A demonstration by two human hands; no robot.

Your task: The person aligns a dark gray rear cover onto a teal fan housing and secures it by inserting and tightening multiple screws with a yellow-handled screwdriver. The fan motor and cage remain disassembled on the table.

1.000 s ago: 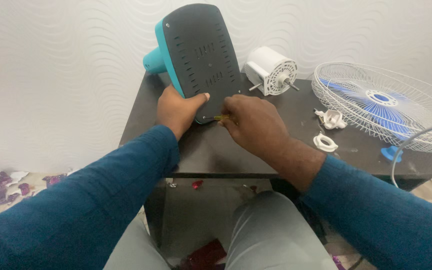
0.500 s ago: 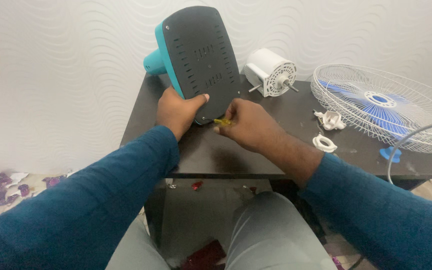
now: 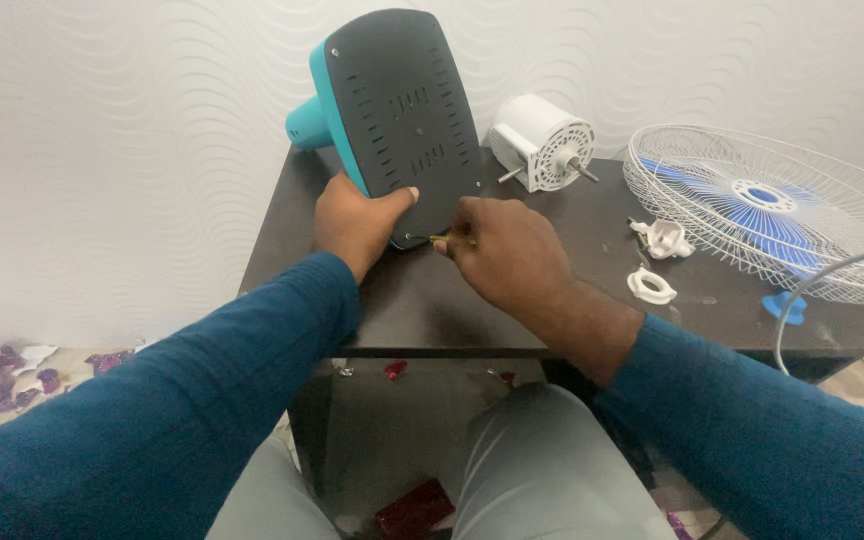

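Here my left hand (image 3: 354, 222) clasps the tilted fan base (image 3: 402, 110) upright on the surface (image 3: 552, 290), thumb across its underside; my right hand (image 3: 502, 250) pinches a small screwdriver (image 3: 438, 239) at its lower edge.

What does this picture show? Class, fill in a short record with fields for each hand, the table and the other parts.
Left hand: grips the lower edge of the fan base, tilted on its edge
Right hand: holds a yellow-handled screwdriver, tip at the base's lower corner
Table: dark
Other parts: white motor, wire guard over blue blades, two white plastic fittings
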